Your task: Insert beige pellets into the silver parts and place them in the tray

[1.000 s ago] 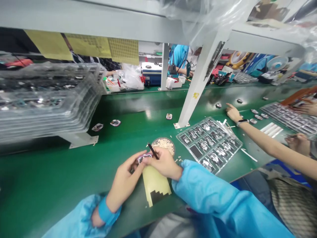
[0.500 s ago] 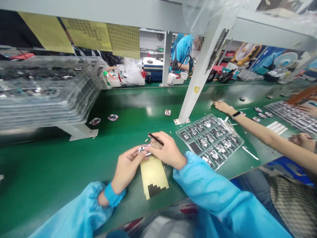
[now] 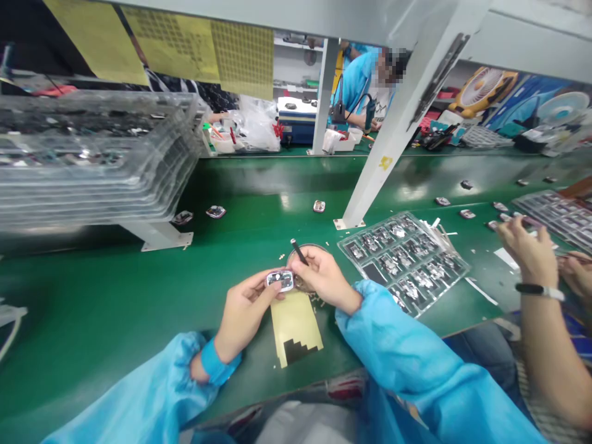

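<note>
My left hand (image 3: 247,308) pinches a small rounded electronic part (image 3: 280,280) with a white rim, its circuit side turned up. Close on its right, my right hand (image 3: 324,277) is closed around slim black tweezers (image 3: 300,251), whose rear end sticks out above the fingers; their tips are hidden. A round dish (image 3: 292,258) lies partly behind my right hand, with small beige bits scattered about it. Below both hands, a yellow backing sheet (image 3: 296,317) with black stickers left along its lower edge lies on the green bench (image 3: 139,308).
A clear tray (image 3: 370,250) of parts lies to the right, near a slanted white post (image 3: 383,142). Stacked trays (image 3: 115,191) stand at left on a raised shelf. Loose parts (image 3: 216,212) dot the bench. A co-worker's hand (image 3: 531,246) is at far right.
The electronic part is now tilted toward me and shows more fully. My right hand has drawn back slightly from it, the tweezers steeper. The co-worker's arm has pulled back from the bench's far side.
</note>
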